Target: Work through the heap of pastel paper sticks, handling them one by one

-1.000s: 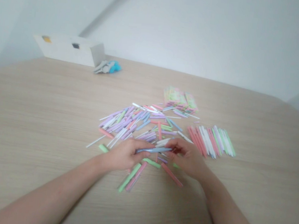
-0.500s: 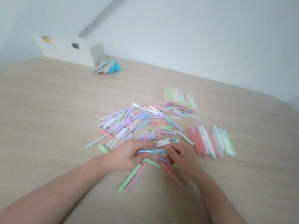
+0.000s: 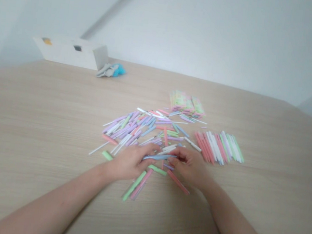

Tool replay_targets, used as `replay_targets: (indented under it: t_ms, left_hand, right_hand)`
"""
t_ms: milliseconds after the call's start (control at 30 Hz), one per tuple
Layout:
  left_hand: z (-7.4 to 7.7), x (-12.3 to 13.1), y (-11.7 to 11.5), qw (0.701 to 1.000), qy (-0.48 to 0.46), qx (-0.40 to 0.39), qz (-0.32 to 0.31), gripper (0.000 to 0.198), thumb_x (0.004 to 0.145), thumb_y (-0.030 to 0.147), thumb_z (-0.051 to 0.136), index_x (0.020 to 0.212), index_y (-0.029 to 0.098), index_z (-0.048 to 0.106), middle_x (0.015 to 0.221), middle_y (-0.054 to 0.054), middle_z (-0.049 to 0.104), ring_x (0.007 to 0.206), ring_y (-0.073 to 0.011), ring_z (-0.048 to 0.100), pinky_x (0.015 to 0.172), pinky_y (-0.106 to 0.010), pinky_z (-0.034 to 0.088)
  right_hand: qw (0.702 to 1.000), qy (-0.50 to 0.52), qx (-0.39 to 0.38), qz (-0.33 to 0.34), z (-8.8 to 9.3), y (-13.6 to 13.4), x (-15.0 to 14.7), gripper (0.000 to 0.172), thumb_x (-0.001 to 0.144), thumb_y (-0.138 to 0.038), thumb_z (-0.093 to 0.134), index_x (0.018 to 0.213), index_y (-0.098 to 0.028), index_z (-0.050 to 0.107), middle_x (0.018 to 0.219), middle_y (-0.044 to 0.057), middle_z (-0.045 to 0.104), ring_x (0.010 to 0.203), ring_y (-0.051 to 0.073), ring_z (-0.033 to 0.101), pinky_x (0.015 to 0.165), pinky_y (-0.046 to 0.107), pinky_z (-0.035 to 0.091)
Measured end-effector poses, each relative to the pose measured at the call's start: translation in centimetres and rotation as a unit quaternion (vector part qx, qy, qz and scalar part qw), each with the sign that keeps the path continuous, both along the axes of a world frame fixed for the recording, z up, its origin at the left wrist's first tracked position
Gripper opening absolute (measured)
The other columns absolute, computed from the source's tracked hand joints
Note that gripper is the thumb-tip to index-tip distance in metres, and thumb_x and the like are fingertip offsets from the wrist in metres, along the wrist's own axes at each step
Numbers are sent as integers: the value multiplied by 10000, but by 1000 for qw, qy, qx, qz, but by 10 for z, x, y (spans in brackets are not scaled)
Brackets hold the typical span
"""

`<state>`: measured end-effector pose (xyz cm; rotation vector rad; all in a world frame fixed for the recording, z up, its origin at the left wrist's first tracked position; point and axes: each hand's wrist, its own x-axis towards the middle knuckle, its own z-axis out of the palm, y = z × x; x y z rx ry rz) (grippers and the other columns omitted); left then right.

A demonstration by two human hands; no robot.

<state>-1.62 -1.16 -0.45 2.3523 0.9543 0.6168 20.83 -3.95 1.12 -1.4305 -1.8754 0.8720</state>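
A slim light-blue plastic stick (image 3: 157, 157) lies across the gap between my hands, above the table; its exact kind is too blurred to tell. My left hand (image 3: 130, 161) has its left part between thumb and fingers. At the other end, my right hand (image 3: 191, 165) pinches the stick with thumb and fingertips. Just beyond my hands spreads a loose heap of similar sticks (image 3: 128, 129) in purple, white, blue, green and coral. Nearer to me lie a green stick (image 3: 134, 185), a pink stick (image 3: 142, 183) and a red stick (image 3: 178, 181).
To the right, sticks lie side by side in a row (image 3: 219, 148). Behind the heap are stacked flat packs (image 3: 186, 103) with pink and yellow-green printing. A white box (image 3: 68, 53) and a crumpled grey-and-blue item (image 3: 112, 70) stand at the back left, near the wall.
My right hand's fingers have shifted slightly along the blue stick, and its right end now reaches further under them. My left hand keeps its hold. The loose sticks look unchanged.
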Motion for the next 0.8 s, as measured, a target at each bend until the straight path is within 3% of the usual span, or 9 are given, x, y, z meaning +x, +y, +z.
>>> replay_targets:
  t_ms: [133, 300, 433, 533, 800]
  left_hand:
    - [-6, -1, 2, 1000, 7, 18, -6, 296, 892, 272, 458, 1181, 226, 509, 1001, -54, 660, 868, -192, 630, 750, -285, 464]
    - [0, 0, 3, 998, -58, -37, 12, 370, 857, 351, 533, 1201, 215, 520, 985, -39, 666, 880, -189, 617, 735, -258, 463]
    - [3, 0, 9, 986, -109, -92, 82, 386, 915, 445, 389, 894, 153, 640, 718, -7, 602, 678, -146, 549, 600, -227, 403]
    - [1, 0, 15, 967, -127, -149, 163, 484, 914, 497, 340, 666, 145, 562, 525, 34, 416, 522, -112, 406, 491, -219, 297]
    - [-7, 4, 21, 932, -219, -229, 177, 409, 850, 516, 452, 619, 179, 427, 464, 72, 342, 416, -74, 269, 409, -206, 218]
  right_hand:
    - [1000, 5, -8, -7, 0, 0, -3, 101, 791, -215, 571, 770, -180, 664, 640, -7, 639, 594, 125, 554, 546, 226, 412]
    - [998, 53, -7, -12, -2, 3, -1, 76, 789, -227, 585, 797, -182, 645, 645, -7, 637, 589, 128, 577, 544, 229, 436]
    - [995, 90, 10, -39, -5, 8, 10, 129, 782, -305, 620, 821, -185, 647, 692, 12, 658, 645, 152, 615, 603, 261, 487]
    - [993, 110, 2, -52, -8, 12, 18, 176, 783, -353, 629, 844, -188, 642, 720, 27, 673, 673, 167, 637, 645, 287, 515]
    - [994, 94, -2, -51, -9, 12, 14, 171, 797, -350, 599, 829, -183, 614, 671, 7, 621, 614, 147, 598, 596, 271, 491]
